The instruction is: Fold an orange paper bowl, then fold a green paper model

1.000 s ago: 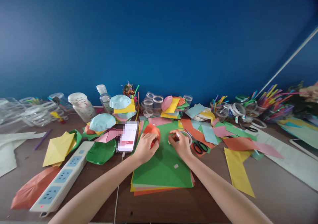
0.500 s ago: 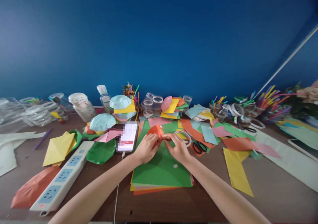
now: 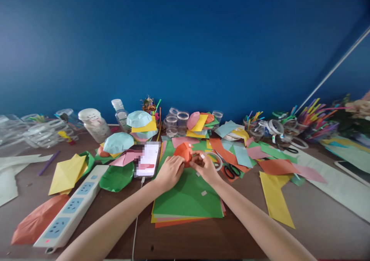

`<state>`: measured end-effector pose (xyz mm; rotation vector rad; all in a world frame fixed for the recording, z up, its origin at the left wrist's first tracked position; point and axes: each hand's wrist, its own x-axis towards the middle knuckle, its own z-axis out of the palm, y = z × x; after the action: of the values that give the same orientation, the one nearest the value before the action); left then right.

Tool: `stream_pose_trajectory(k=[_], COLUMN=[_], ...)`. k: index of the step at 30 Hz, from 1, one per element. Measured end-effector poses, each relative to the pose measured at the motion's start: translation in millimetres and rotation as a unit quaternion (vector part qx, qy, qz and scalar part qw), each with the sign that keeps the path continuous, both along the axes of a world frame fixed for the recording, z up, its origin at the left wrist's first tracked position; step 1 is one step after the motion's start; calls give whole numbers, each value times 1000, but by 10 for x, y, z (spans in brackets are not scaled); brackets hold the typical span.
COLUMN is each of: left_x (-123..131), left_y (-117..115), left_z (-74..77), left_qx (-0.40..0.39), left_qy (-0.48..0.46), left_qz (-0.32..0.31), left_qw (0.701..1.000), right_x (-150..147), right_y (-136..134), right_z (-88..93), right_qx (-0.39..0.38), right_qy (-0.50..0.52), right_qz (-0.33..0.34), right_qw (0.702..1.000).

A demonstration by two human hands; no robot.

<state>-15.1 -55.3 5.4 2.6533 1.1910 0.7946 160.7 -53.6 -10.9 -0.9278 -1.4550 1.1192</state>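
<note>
A small folded orange paper piece (image 3: 181, 150), cupped in shape, is held over a stack of coloured paper with a green sheet (image 3: 187, 199) on top. My left hand (image 3: 171, 173) is closed on its lower left side. The fingers of my right hand (image 3: 206, 167) pinch at its right edge; the fingertips are partly hidden. A small white bit (image 3: 202, 156) shows at a right finger. Another white piece (image 3: 204, 193) lies on the green sheet. Just beyond my right hand is a white tape roll (image 3: 219, 161), with black-handled scissors (image 3: 231, 171) beside it.
Left of the stack lie a phone (image 3: 148, 160) on a charging cable, a green paper shape (image 3: 117, 177) and a white power strip (image 3: 72, 206). Paper scraps (image 3: 277, 167) spread to the right. Clear plastic cups (image 3: 182, 122) and a straw-filled container (image 3: 316, 126) stand along the blue wall.
My right hand has turned and its fingers have shifted slightly at the orange paper, baring a white bit at a finger. The left hand has moved only a little.
</note>
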Motion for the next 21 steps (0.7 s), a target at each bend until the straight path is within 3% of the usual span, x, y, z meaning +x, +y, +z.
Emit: stream_pose_trajectory(k=[13, 21], left_x=[-18, -48], left_y=[-78, -36], left_z=[-17, -70], left_qx=[147, 205], left_qy=[49, 89], left_qz=[25, 37], left_qw=[988, 974], right_x=[-34, -49], right_y=[1, -36], right_z=[-21, 21], right_qx=[-148, -178], right_qy=[186, 183], right_qz=[-5, -5], right_qw=[971, 967])
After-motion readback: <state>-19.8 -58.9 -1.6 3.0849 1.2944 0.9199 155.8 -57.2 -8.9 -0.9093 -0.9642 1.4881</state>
